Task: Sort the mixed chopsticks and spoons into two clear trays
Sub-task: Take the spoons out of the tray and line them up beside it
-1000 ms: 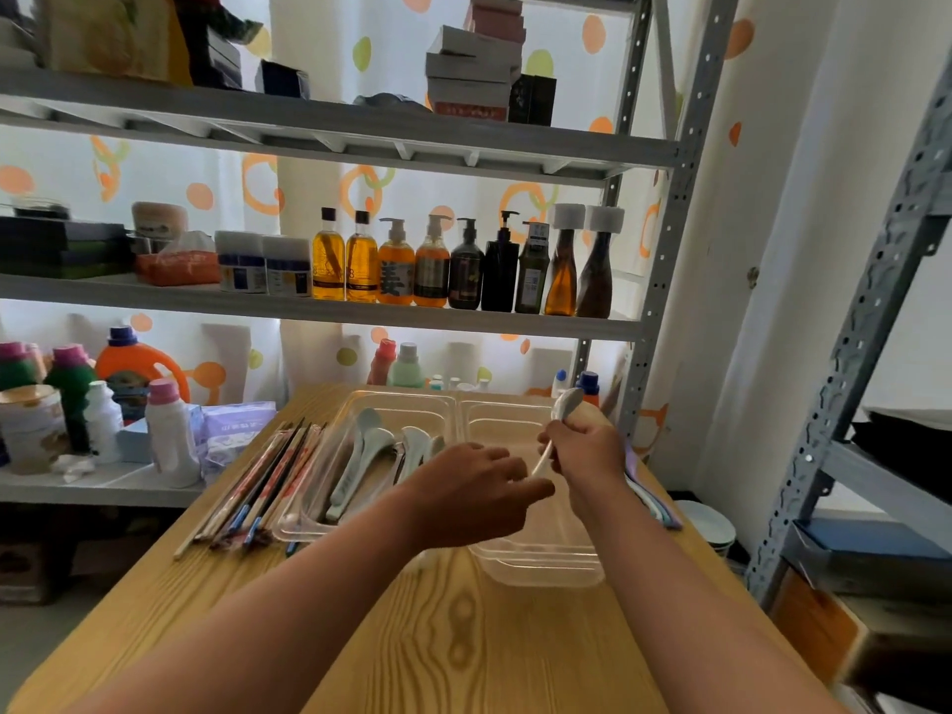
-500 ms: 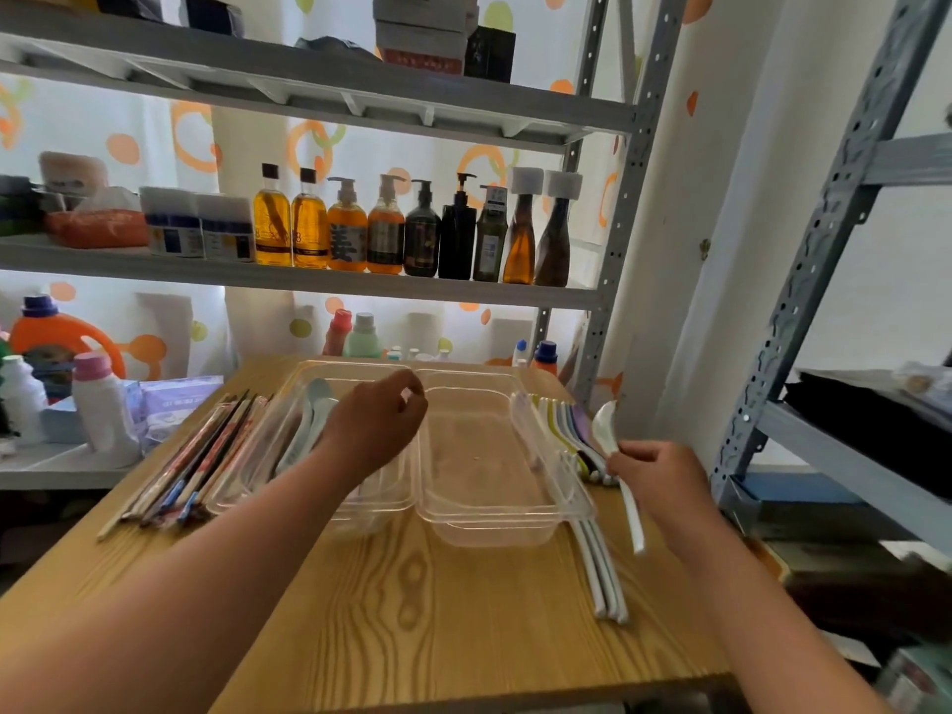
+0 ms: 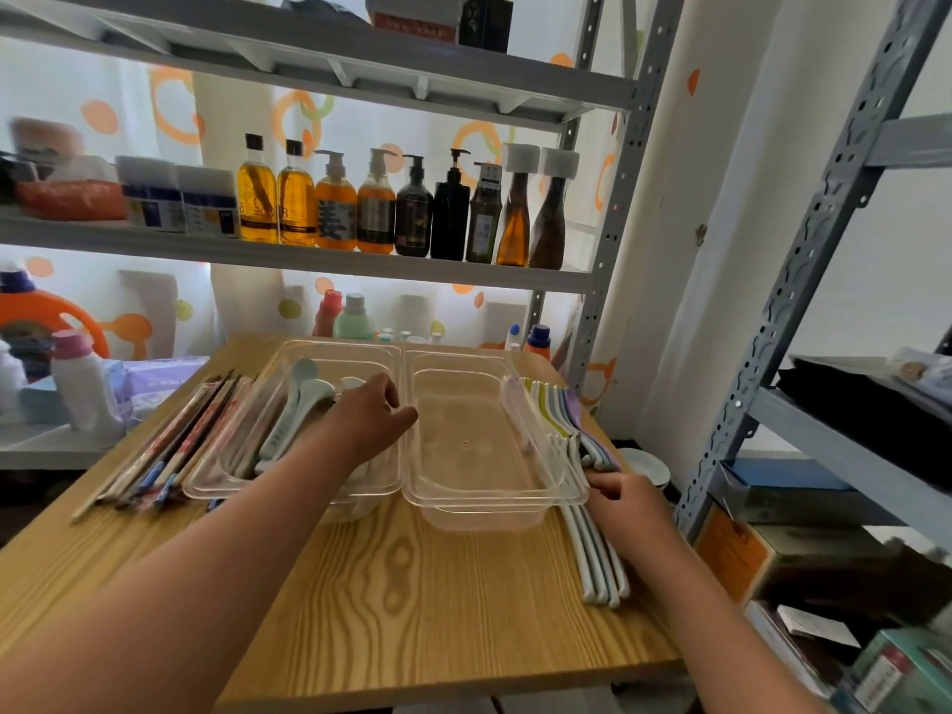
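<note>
Amber bottle (image 3: 335,208), label "姜"

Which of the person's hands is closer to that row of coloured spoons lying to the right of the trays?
Right. The right hand rests at the near end of the coloured spoons, touching them. The left hand is over the left tray, with the right tray between.

left hand (image 3: 368,422): extended forward, fingers loosely curled, palm down | right hand (image 3: 626,499): lowered, fingers curled, knuckles up
</note>
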### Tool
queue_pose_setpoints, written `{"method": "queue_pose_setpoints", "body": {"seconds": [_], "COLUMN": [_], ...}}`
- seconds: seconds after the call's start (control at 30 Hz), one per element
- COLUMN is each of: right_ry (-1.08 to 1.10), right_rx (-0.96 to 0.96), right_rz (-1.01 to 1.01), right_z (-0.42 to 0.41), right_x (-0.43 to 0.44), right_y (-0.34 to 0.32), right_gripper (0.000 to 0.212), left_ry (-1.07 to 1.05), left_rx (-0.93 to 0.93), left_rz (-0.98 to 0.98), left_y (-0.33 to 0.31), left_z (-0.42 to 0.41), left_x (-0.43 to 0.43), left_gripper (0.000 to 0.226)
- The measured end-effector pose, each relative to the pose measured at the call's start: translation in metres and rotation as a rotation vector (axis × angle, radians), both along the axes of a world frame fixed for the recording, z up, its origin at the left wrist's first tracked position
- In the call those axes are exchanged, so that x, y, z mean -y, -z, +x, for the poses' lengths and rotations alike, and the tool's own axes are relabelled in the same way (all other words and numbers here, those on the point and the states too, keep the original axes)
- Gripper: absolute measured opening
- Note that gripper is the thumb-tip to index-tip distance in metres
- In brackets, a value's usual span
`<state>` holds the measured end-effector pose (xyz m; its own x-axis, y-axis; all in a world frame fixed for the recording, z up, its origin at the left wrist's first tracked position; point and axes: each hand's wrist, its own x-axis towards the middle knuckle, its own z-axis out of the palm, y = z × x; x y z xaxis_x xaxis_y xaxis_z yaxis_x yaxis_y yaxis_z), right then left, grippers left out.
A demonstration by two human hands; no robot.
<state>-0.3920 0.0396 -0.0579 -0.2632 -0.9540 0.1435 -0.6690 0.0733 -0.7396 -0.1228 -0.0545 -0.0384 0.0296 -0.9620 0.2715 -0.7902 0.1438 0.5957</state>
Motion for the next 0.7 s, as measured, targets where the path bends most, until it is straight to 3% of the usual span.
{"method": "queue_pose_setpoints", "body": {"seconds": [0.37, 0.47, 0.7], "right_ry": [-0.001, 0.038, 0.066], "right_rx": [0.04, 0.023, -0.014], "right_rz": [0.067, 0.068, -0.207], "right_z": [0.0, -0.001, 0.01], "right_x": [0.003, 0.007, 0.004], "right_y": [0.004, 0.005, -0.016], "right_gripper": [0.022, 0.032, 0.027], "left_ry": [-0.007, -0.005, 0.015], "left_rx": [0.021, 0.025, 0.096], "left_rz": [0.011, 0.012, 0.007], "left_y": [0.0, -0.001, -0.003], "left_z": [-0.001, -0.001, -0.003], "left_x": [-0.002, -0.003, -0.006], "left_gripper": [0.019, 0.02, 0.018]}}
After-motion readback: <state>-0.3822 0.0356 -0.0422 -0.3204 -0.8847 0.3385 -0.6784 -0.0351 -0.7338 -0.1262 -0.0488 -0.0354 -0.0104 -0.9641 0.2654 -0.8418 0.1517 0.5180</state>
